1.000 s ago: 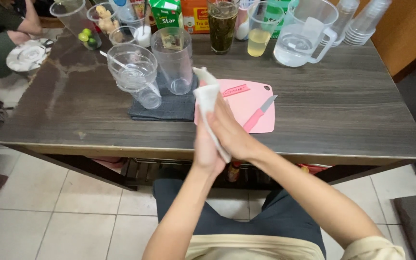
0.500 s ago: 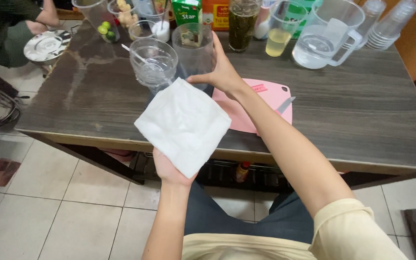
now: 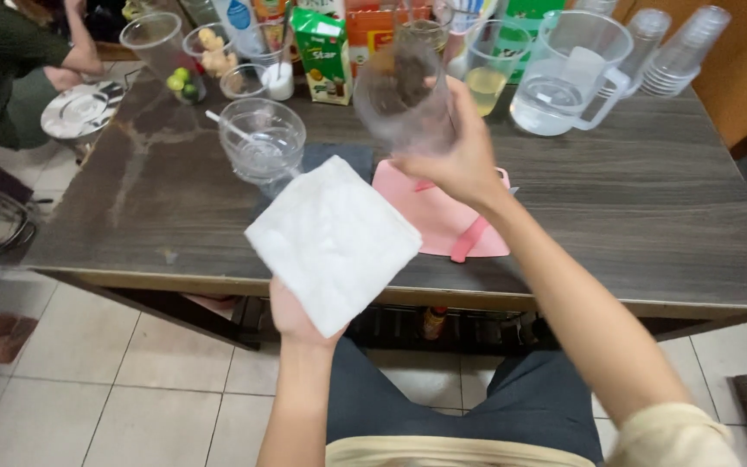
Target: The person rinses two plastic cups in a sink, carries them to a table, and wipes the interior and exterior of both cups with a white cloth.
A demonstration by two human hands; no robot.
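Light: soft, even, being cast from above
Glare: being reflected off the table (image 3: 650, 216)
Blur: the raised glass (image 3: 404, 99) being smeared

A dark wood-grain table (image 3: 616, 233) on a pale tiled floor (image 3: 131, 398) carries a pink plastic cutting board (image 3: 443, 227) near its front edge, with a dark grey cloth mat (image 3: 339, 156) just left of it under a clear glass bowl (image 3: 263, 138). Along the far edge stand a clear plastic pitcher of water (image 3: 564, 78), a green drink carton (image 3: 320, 54), a glass of pale yellow liquid (image 3: 493, 65) and stacked clear plastic cups (image 3: 680, 52).
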